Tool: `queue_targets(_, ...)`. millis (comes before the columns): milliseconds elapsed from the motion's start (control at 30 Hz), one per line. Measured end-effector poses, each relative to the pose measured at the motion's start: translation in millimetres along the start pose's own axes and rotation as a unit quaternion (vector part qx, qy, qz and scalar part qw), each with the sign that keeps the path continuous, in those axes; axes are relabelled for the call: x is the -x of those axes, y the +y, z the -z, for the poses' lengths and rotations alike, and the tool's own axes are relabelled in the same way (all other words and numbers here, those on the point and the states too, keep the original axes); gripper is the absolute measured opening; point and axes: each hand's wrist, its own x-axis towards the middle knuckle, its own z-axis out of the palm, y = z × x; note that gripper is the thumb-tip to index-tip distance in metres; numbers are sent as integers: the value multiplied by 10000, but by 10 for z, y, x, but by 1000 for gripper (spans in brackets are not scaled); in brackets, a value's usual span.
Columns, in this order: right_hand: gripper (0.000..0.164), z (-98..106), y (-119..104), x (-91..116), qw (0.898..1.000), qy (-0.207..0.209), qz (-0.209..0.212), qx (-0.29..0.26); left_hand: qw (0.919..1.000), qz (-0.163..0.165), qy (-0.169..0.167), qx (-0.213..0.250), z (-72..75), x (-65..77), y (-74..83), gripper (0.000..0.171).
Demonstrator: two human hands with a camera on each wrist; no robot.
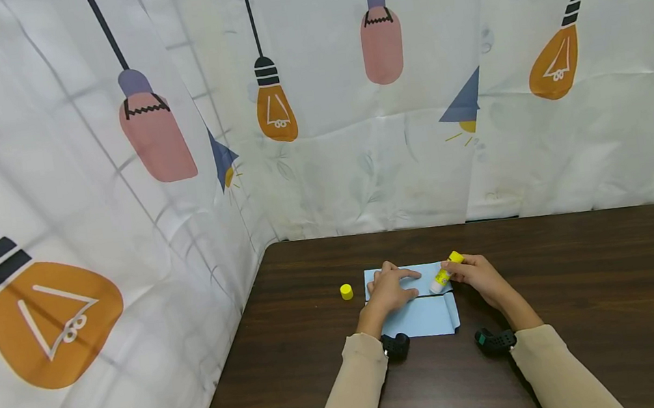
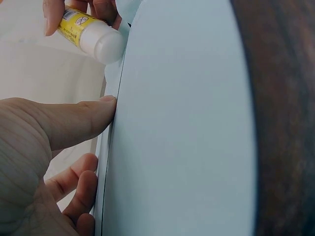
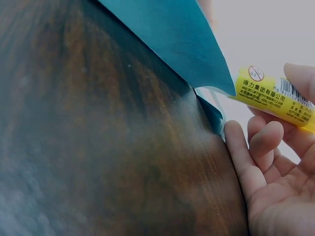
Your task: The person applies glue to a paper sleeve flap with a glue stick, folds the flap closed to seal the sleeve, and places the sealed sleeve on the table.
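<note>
A folded sheet of light blue paper [image 1: 418, 320] lies on the table, with narrow flaps along its right side. On its upper half rests my left hand [image 1: 389, 291], fingers spread; in the left wrist view the thumb [image 2: 81, 120] touches the paper near the crease. My right hand [image 1: 480, 276] grips a yellow glue stick [image 3: 268, 96] between thumb and fingers, at the paper's upper right. The glue stick's white end [image 2: 104, 44] points down to the paper near the fold. Whether it touches the paper I cannot tell.
A yellow cap [image 1: 347, 291] stands on the dark wooden table [image 1: 595, 306], left of the paper. Behind the table and along its left side hangs a white curtain [image 1: 349, 180] printed with lamps. Each wrist wears a black band.
</note>
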Motion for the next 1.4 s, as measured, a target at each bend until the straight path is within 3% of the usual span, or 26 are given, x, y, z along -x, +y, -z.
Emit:
queue_targets(733, 59, -7, 0, -15, 9996, 45, -210, -176, 10000, 32, 18, 52, 1, 5, 6, 31)
queue_targets(1400, 54, -5, 19, 7, 9994, 24, 71, -352, 10000, 69, 9, -68, -18, -21, -7, 31)
